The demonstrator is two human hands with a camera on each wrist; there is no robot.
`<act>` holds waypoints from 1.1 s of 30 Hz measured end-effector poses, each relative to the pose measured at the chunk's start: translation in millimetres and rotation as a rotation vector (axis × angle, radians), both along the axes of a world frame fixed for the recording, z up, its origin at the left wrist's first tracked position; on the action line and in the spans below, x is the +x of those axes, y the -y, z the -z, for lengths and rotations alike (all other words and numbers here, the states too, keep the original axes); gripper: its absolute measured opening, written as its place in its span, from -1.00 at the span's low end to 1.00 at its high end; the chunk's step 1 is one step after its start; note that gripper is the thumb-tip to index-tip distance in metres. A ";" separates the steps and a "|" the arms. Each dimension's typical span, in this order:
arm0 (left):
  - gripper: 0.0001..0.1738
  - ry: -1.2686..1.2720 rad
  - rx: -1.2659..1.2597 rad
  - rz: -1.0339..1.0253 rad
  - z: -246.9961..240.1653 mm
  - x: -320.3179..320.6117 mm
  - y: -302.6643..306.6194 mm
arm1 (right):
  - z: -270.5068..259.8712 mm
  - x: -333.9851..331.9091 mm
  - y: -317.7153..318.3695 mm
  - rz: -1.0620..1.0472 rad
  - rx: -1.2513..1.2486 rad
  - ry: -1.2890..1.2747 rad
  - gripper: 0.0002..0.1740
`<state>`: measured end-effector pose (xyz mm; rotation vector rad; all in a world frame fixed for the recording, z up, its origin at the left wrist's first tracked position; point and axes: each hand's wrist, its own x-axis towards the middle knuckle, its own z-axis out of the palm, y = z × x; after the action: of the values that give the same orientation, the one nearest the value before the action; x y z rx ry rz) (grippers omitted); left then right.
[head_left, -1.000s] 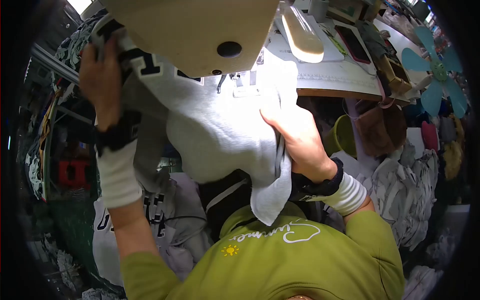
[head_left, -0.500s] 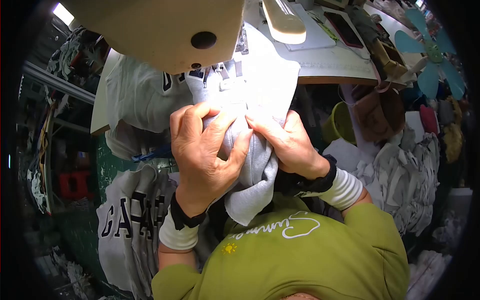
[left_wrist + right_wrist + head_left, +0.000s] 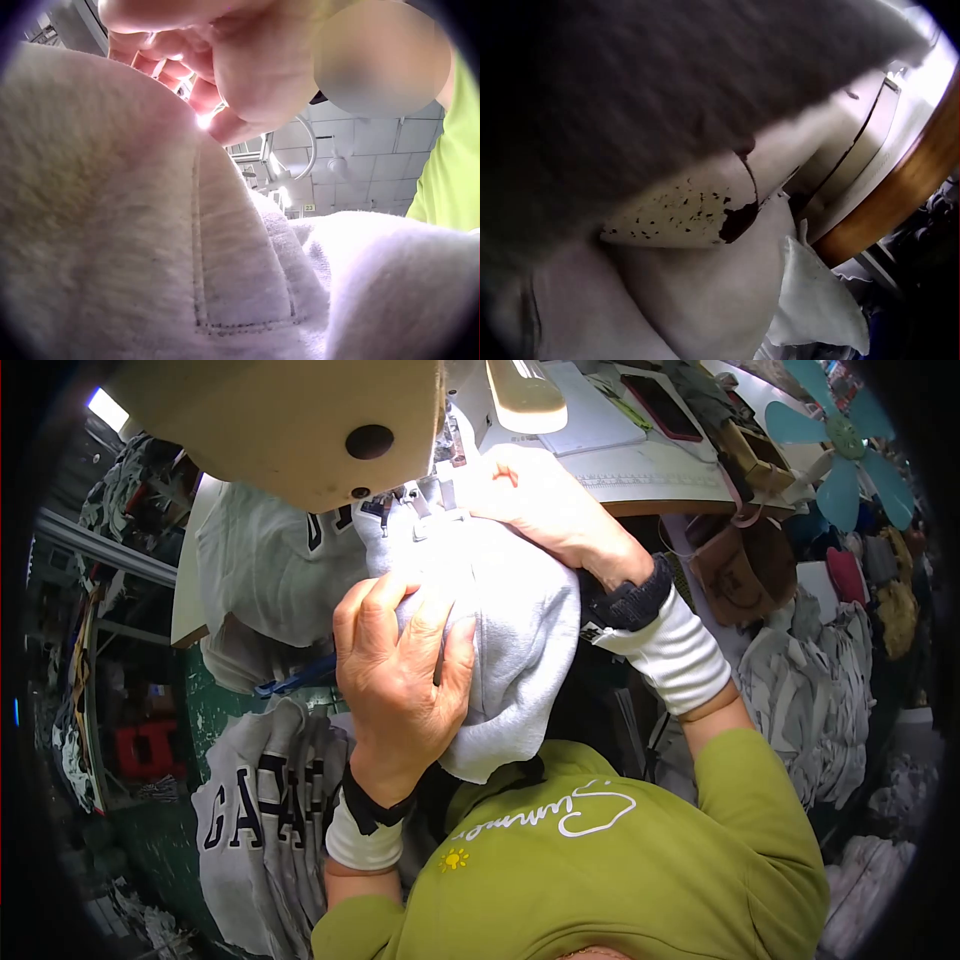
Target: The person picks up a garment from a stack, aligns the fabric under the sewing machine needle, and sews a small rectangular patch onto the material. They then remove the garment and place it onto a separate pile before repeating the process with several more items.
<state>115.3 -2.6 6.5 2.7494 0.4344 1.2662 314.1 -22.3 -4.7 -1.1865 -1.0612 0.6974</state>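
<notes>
A light grey fleece sweatshirt [image 3: 500, 585] with dark letters lies under the presser foot of a sewing machine [image 3: 290, 430], and its lower part hangs toward the lap. My left hand [image 3: 400, 675] grips the cloth in front of the foot, fingers bent and thumb near the index finger. In the left wrist view, that hand [image 3: 262, 67] is over the fleece [image 3: 97, 195], beside a stitched seam. Right of the needle, my right hand [image 3: 550, 505] holds the cloth between thumb and fingers, its fingertips washed out by lamp light. Dark fleece [image 3: 667, 82] covers much of the right wrist view.
A lettered grey garment [image 3: 265, 560] lies on the left of the table, with more lettered garments [image 3: 250, 820] hanging below. At the right are a phone [image 3: 660, 407], a wooden box [image 3: 760, 455] and a blue fan [image 3: 845, 435]. The brown table edge [image 3: 900, 180] curves past the chipped machine bed [image 3: 682, 214].
My left hand came from the far left to the cloth before the foot. My right hand then moved up and forward beside the needle. The lower cloth swung right.
</notes>
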 end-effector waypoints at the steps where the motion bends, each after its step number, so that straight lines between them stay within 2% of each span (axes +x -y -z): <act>1: -0.71 -0.008 -0.005 -0.006 0.5 -0.5 0.3 | -3.9 2.8 2.5 -0.003 -0.058 0.188 -0.74; 2: -0.72 -0.018 -0.011 -0.010 1.2 -0.9 0.2 | -5.6 4.0 3.7 -0.005 -0.117 0.375 -0.72; 6: -0.72 -0.026 -0.002 0.009 0.7 -0.1 -8.2 | -1.2 1.9 -6.5 0.121 0.075 0.376 -0.70; 9: -0.75 -0.086 -0.034 0.018 -6.7 -1.1 -11.8 | -0.7 7.8 -13.6 0.066 0.058 0.265 -0.74; 11: -0.73 -0.098 -0.006 0.008 -6.4 -1.6 -4.5 | -9.0 8.5 -8.8 -0.078 -0.025 0.119 -0.77; 15: -0.65 -0.113 0.017 -0.010 -1.5 -3.4 2.2 | -8.3 3.8 -10.5 -0.070 0.076 0.114 -0.77; 17: -0.62 -0.117 0.011 -0.042 -1.6 -2.1 5.1 | -8.2 2.6 -13.5 0.106 0.133 0.393 -0.76; 18: -0.63 -0.133 0.021 -0.061 -2.8 -1.2 6.9 | -8.9 2.1 -15.2 0.100 0.132 0.394 -0.76; 20: -0.63 -0.148 0.031 -0.084 -4.0 1.0 8.4 | -10.6 1.4 -18.3 0.190 0.170 0.605 -0.76; 24: -0.64 -0.137 0.021 -0.099 -3.4 4.3 9.9 | -6.8 3.9 -23.0 0.205 0.256 0.643 -0.75; 26: -0.65 -0.132 0.022 -0.102 -3.7 5.3 9.9 | -5.8 5.3 -24.9 0.253 0.326 0.760 -0.77; 27: -0.65 -0.131 0.017 -0.103 -4.1 5.8 9.9 | -8.3 4.1 -23.7 0.253 0.325 0.760 -0.77; 29: -0.65 -0.129 0.012 -0.103 -4.1 6.2 10.0 | -15.7 0.5 -20.0 0.242 0.162 0.745 -0.79; 32: -0.65 -0.130 0.013 -0.106 -3.1 7.0 9.9 | -11.5 0.1 -22.2 0.316 0.251 0.808 -0.81; 33: -0.59 -0.126 0.015 -0.120 -1.8 7.4 9.8 | -12.5 -0.8 -21.9 0.318 0.249 0.810 -0.81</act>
<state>122.7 -12.4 8.3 2.8651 0.6120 1.1273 313.3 -0.4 7.8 -1.4045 -1.5154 -0.2025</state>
